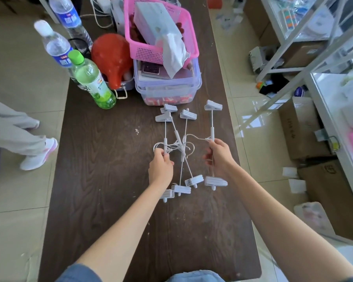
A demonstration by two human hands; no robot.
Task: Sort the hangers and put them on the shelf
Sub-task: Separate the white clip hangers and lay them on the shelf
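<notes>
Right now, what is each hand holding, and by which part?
Right hand grips the separate hanger at its middle, by the hook base. Left hand grips a hanger in the tangled pile, also near its hook.

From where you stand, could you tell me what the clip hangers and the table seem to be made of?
Clip hangers: thin shiny rods, probably metal, with matte pale clips that look like plastic. Table: dark brown with visible grain, so wood or wood-look laminate; I cannot tell which.
</notes>
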